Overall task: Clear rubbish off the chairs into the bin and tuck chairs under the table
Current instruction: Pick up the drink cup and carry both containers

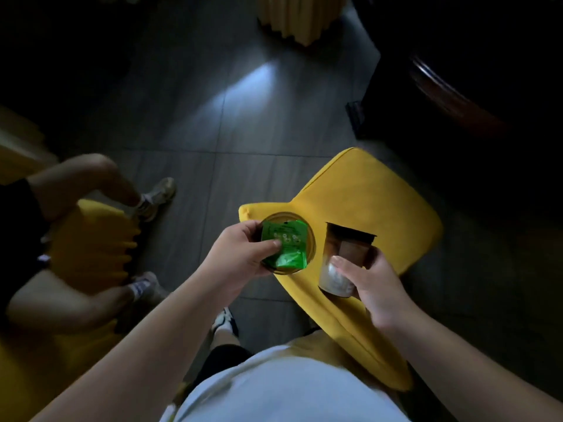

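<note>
Early stage: left hand (240, 254) pinches a green wrapper (285, 246) against a round lid (306, 239), right hand (376, 287) wraps the plastic cup (342, 258), both above the yellow chair (374, 205) at 5 o'clock; binning and tucking remain, no bin visible.

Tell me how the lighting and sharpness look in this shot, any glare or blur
Head view: very dim, corners falling to black, especially upper right; one pale glare patch on the floor tiles; wide-angle bending at the edges. The left hand with the green packet and the right hand with the cup are fairly sharp; the yellow chair stays vivid.
</note>
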